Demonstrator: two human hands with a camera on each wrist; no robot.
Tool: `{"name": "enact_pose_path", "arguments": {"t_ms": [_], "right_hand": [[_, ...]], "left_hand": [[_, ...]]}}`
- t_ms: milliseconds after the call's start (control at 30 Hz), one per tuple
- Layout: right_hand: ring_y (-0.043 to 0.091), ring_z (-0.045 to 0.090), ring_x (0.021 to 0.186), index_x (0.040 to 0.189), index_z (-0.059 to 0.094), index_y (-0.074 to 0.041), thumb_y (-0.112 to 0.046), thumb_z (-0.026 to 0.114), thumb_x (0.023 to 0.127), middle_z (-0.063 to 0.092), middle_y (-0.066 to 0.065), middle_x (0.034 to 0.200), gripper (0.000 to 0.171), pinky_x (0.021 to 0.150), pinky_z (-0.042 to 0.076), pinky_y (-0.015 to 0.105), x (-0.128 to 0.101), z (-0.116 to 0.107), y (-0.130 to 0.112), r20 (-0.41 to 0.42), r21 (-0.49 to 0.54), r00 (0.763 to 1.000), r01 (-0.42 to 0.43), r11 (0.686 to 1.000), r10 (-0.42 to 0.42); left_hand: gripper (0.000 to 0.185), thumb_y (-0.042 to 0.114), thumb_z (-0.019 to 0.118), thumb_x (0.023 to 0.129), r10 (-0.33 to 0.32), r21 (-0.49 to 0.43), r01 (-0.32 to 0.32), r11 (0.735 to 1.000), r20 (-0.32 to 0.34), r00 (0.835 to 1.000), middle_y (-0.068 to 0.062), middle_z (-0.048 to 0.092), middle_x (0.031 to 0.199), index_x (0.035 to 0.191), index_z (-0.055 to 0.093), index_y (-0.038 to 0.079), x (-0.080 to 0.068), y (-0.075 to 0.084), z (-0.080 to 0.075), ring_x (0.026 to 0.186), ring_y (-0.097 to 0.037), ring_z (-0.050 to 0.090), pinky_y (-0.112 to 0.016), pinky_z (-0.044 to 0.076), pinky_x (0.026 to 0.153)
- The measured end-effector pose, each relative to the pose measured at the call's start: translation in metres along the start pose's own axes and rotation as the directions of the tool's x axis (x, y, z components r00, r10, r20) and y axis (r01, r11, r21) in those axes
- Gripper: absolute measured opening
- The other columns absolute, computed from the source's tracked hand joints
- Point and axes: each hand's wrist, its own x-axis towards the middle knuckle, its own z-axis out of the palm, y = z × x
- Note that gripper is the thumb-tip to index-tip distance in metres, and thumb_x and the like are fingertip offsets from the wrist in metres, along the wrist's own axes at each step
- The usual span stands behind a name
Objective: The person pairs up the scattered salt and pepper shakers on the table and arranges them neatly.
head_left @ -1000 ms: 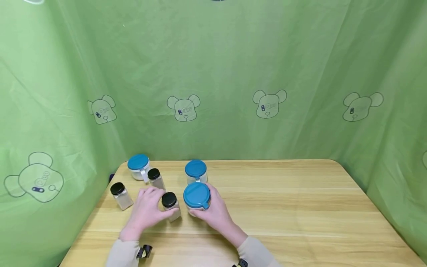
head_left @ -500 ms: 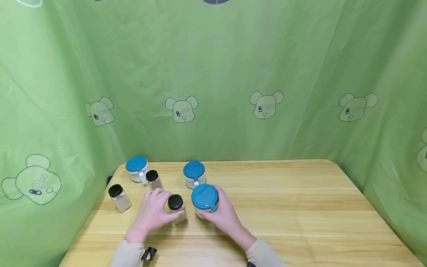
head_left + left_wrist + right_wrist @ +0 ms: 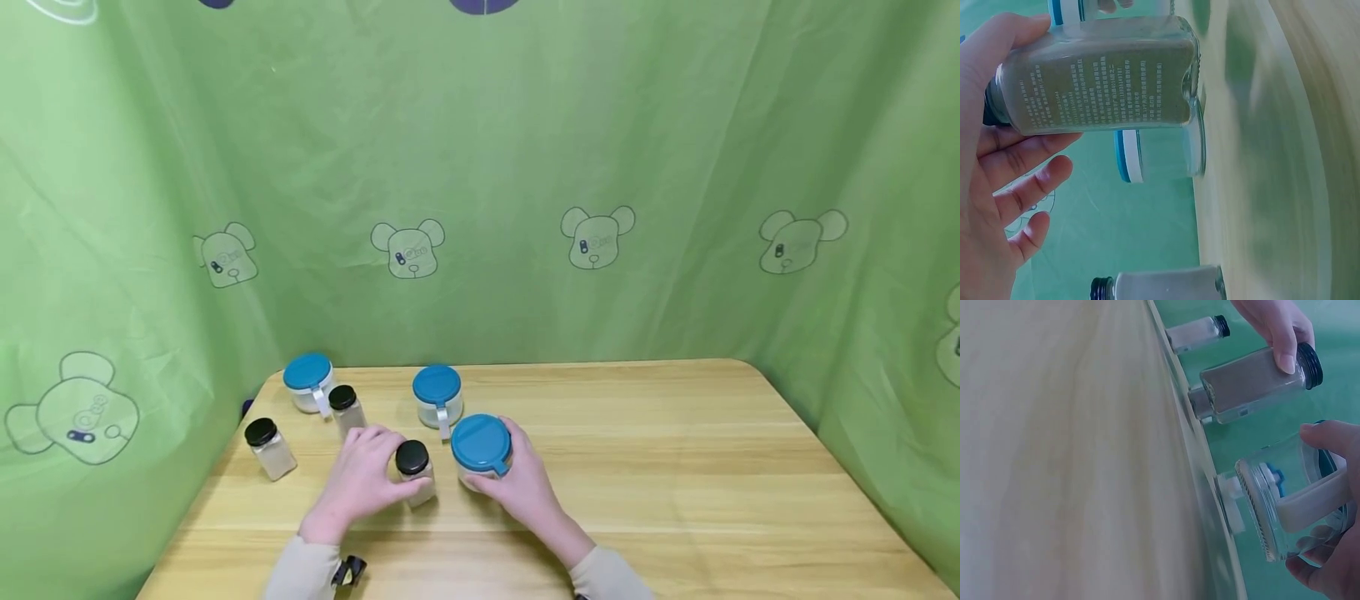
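Observation:
My left hand (image 3: 363,477) grips a square glass spice jar (image 3: 1100,81) by its black-capped upper end, thumb on one side and fingers on the other. Fine white print covers the jar's face, and greyish-brown contents show inside. To its right, my right hand (image 3: 528,487) holds a round glass seasoning jar (image 3: 1288,494) with a blue lid (image 3: 481,442) and a white handle. Thumb and fingers wrap around its side near the lid. Both jars stand upright, side by side with a small gap, close over the tabletop.
Behind the right hand's jar stands another blue-lidded jar (image 3: 437,386). A third blue-lidded jar (image 3: 307,371) is at the far left corner. Two black-capped spice jars (image 3: 273,458) stand left of my left hand. Green curtain (image 3: 510,317) surrounds the wooden table (image 3: 697,467).
Both hands have moved right, carrying the spice jar and the blue-lidded jar with them. The blue-lidded jar behind now shows more of its handle. The other jars stay in place.

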Motion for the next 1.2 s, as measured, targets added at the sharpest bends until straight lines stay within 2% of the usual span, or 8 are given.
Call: {"name": "enact_pose_path", "arguments": {"t_ms": [467, 800, 1200], "right_hand": [[0.038, 0.052, 0.129, 0.146, 0.035, -0.007, -0.033, 0.090, 0.067, 0.048, 0.018, 0.144, 0.100, 0.105, 0.044, 0.056, 0.002, -0.020, 0.007, -0.052, -0.010, 0.998, -0.025, 1.000, 0.025], [0.039, 0.050, 0.130, 0.148, 0.032, -0.006, -0.035, 0.089, 0.068, 0.046, 0.020, 0.146, 0.102, 0.104, 0.044, 0.058, 0.001, -0.034, 0.018, -0.076, -0.027, 0.995, -0.069, 0.997, 0.067], [0.042, 0.047, 0.133, 0.149, 0.028, -0.005, -0.035, 0.088, 0.069, 0.043, 0.022, 0.147, 0.104, 0.105, 0.042, 0.060, 0.000, -0.049, 0.029, -0.104, -0.058, 0.990, -0.106, 0.993, 0.099]], "left_hand": [[0.049, 0.058, 0.080, 0.068, 0.010, -0.049, -0.009, 0.999, 0.011, 1.000, 0.008, 0.069, 0.091, 0.096, 0.069, 0.020, 0.017, 0.009, 0.010, 0.094, -0.013, 0.057, -0.036, 0.042, 0.091], [0.053, 0.060, 0.078, 0.069, 0.020, -0.048, -0.018, 0.999, 0.028, 0.999, 0.007, 0.069, 0.094, 0.102, 0.069, 0.020, 0.030, 0.015, 0.016, 0.094, -0.013, 0.056, -0.036, 0.042, 0.090], [0.049, 0.062, 0.075, 0.071, 0.055, -0.060, -0.052, 0.997, 0.039, 0.998, 0.008, 0.068, 0.088, 0.091, 0.064, 0.020, 0.047, 0.026, 0.027, 0.096, -0.017, 0.059, -0.037, 0.042, 0.091]]}}
